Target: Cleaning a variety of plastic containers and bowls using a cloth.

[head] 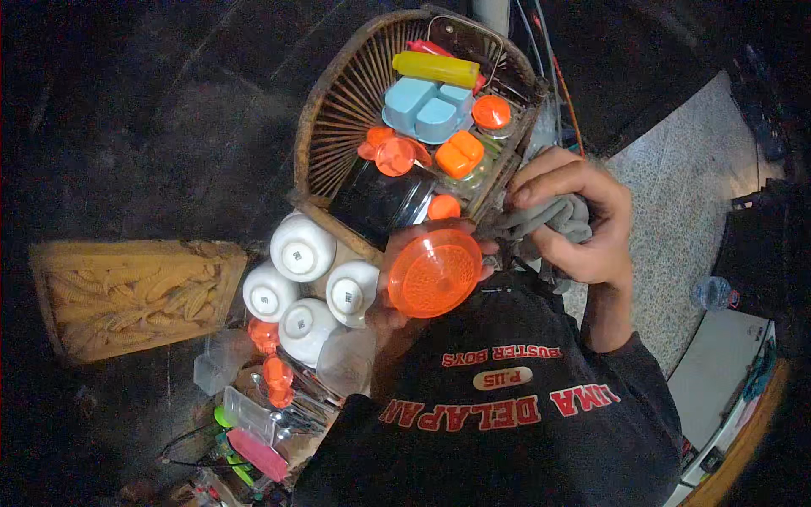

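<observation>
My left hand (389, 320) holds an orange translucent round lid or shallow dish (435, 272) from behind, fingers at its rim. My right hand (592, 209) is closed around a bunched grey cloth (557, 218), just right of the orange piece. Beyond my left hand stands a brown slatted basket (308, 139). Inside it are a light blue compartmented container (421, 104), a yellow cylinder (437, 68), a container with an orange lid (459, 154) and a dark glossy box (374, 196). Several white bowls (304, 247) sit upside down beside the basket.
At lower left lie clear plastic containers (250, 412), orange pieces (277, 374) and a pink object (258, 453). Farther left is a wooden tray (231, 266) of ridged yellowish pieces. To the right are a patterned floor surface (671, 171), a clear plastic bottle (713, 293) and a pale box-like object (716, 367).
</observation>
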`<state>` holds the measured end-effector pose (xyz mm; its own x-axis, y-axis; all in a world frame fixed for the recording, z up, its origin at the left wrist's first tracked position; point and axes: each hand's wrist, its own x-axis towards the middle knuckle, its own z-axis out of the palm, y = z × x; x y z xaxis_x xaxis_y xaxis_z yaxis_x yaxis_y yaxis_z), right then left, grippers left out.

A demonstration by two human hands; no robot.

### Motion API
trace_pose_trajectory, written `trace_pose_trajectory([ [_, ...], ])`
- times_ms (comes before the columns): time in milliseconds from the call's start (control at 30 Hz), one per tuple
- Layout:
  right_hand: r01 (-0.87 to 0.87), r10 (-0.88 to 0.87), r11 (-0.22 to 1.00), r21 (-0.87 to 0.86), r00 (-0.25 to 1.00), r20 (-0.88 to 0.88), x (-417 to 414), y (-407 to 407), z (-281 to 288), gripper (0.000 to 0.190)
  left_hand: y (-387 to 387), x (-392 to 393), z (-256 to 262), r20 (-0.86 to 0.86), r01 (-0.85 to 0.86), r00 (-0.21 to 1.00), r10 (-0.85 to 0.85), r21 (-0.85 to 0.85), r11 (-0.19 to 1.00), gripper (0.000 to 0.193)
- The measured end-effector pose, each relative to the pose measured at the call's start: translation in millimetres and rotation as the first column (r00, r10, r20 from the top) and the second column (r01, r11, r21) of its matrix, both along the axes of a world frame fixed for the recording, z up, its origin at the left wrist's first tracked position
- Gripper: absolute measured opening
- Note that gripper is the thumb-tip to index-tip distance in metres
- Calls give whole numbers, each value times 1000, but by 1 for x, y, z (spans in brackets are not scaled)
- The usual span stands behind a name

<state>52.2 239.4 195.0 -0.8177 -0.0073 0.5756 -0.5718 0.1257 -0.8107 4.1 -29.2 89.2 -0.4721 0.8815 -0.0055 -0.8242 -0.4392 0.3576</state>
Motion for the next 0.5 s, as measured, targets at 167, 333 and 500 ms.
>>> trace_pose_trajectory([
  [167, -15, 46, 963, 270, 993, -109, -10, -12, 5, 29, 6, 10, -24, -177, -131, 976, 129, 0, 991, 78],
  [333, 44, -28, 925, 377, 999, -46, -2, -16, -3, 36, 23, 15, 13, -451, -282, 857, 250, -4, 959, 91],
  [500, 83, -23, 863, 499, 992, -126, -6, -35, 6, 35, 22, 16, 4, -482, -258, 839, 255, 62, 964, 77],
])
